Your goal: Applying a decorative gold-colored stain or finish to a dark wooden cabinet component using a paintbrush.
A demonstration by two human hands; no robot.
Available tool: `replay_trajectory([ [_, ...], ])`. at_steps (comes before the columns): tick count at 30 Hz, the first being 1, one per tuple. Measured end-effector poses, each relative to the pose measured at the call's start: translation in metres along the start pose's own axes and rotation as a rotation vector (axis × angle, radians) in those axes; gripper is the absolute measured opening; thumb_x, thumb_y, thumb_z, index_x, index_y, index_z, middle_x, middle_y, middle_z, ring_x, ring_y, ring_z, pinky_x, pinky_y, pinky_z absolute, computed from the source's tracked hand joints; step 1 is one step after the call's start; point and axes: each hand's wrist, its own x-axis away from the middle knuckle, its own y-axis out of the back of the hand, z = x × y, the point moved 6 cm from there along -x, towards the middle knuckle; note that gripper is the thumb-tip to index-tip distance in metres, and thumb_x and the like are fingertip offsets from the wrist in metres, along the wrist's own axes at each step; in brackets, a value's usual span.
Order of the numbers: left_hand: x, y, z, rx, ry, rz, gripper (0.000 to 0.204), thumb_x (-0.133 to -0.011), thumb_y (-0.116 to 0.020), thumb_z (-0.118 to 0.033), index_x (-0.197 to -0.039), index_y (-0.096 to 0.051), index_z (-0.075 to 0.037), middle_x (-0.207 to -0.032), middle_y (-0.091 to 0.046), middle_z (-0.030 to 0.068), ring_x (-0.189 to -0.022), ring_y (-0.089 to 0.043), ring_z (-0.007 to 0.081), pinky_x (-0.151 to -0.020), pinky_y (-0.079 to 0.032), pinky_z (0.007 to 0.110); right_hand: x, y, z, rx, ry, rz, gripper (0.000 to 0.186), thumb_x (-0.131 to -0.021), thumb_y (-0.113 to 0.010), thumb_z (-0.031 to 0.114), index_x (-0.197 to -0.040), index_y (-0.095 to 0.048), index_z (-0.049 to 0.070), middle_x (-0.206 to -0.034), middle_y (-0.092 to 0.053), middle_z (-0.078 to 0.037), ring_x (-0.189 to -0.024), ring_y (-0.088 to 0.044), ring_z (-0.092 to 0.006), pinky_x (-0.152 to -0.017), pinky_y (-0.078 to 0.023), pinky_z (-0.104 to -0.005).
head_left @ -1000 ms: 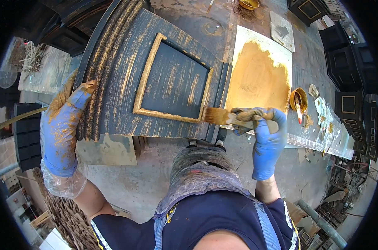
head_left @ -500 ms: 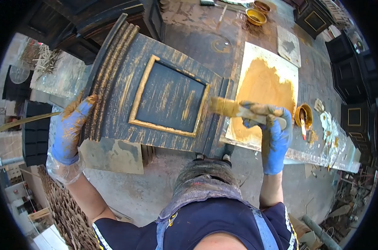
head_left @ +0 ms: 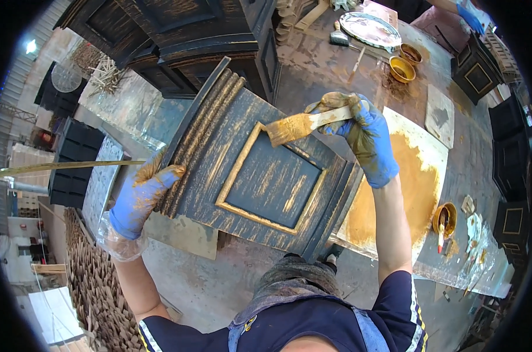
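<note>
My right hand (head_left: 360,132), in a stained blue glove, has its fingers closed round the pale handle of a wide paintbrush (head_left: 292,128). The bristles are coated in golden-brown and lie at the top gold moulding of a black cabinet (head_left: 204,202) with gold streaks and a framed, recessed panel. My left hand (head_left: 140,190), gloved in blue with gold smears, grips the cabinet's ridged left edge, thumb on the front face. A thin stick (head_left: 66,167) runs in from the left to behind this hand; whether it is held I cannot tell.
A gold-stained white board (head_left: 389,217) lies on the worktable beside the cabinet. A bowl (head_left: 444,218) with a brush stands to the right, a yellow bowl (head_left: 402,69) farther back. A larger black cabinet (head_left: 201,35) stands behind. Another person's gloved hand (head_left: 470,17) shows at top right.
The paintbrush in my right hand has gone from the panel's right side up to its upper left corner. My left hand keeps its grip on the cabinet edge. The whole view has shifted.
</note>
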Motion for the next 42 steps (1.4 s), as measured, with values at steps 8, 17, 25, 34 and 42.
replay_trajectory([
  [8,-0.006,0.016,0.015,0.062,0.038,-0.042,0.03,-0.072,-0.059,-0.019,-0.095,-0.053,-0.001,-0.083,-0.056,-0.0003,-0.076,-0.049,0.0058,-0.069,-0.038,0.018,-0.033,0.001,-0.016,0.048,-0.131,0.041,0.03,-0.08,-0.049,0.024,-0.093,-0.047,-0.002,-0.095,-0.054,-0.019,-0.076,-0.057,-0.0234,-0.057,-0.048,-0.0301],
  [17,-0.007,0.022,0.009,0.034,0.02,-0.051,0.03,-0.073,-0.059,-0.018,-0.096,-0.053,0.0,-0.084,-0.056,0.001,-0.075,-0.05,0.0069,-0.069,-0.04,0.019,-0.045,-0.01,-0.02,0.082,-0.133,0.114,0.033,-0.079,-0.049,0.027,-0.09,-0.047,-0.004,-0.095,-0.054,-0.021,-0.071,-0.057,-0.0227,-0.058,-0.048,-0.0291],
  [25,-0.013,0.015,-0.012,-0.269,0.256,0.047,0.039,-0.076,-0.056,-0.027,-0.104,-0.049,0.001,-0.084,-0.054,0.0014,-0.073,-0.047,0.0058,-0.065,-0.038,0.018,-0.021,0.029,0.024,0.059,-0.033,0.133,0.038,-0.08,-0.047,0.031,-0.09,-0.052,-0.005,-0.086,-0.055,-0.024,-0.074,-0.057,-0.0272,-0.059,-0.046,-0.0282],
  [34,-0.017,0.027,0.007,-0.276,-0.218,-0.196,0.02,-0.076,-0.056,-0.011,-0.09,-0.055,0.003,-0.084,-0.058,0.0053,-0.077,-0.052,0.0089,-0.07,-0.04,0.02,0.126,0.145,0.141,0.575,0.08,-0.424,0.04,-0.08,-0.045,0.034,-0.089,-0.052,-0.004,-0.087,-0.056,-0.021,-0.07,-0.055,-0.0215,-0.062,-0.044,-0.027],
  [42,-0.014,0.025,-0.008,-0.431,-0.302,0.057,0.044,-0.079,-0.052,-0.013,-0.114,-0.036,0.007,-0.103,-0.049,0.0112,-0.091,-0.047,0.015,-0.082,-0.037,0.026,0.3,0.236,0.239,1.676,-0.073,-1.205,0.021,-0.077,-0.051,0.025,-0.088,-0.053,0.007,-0.076,-0.056,-0.015,-0.069,-0.056,-0.0241,-0.059,-0.043,-0.0313],
])
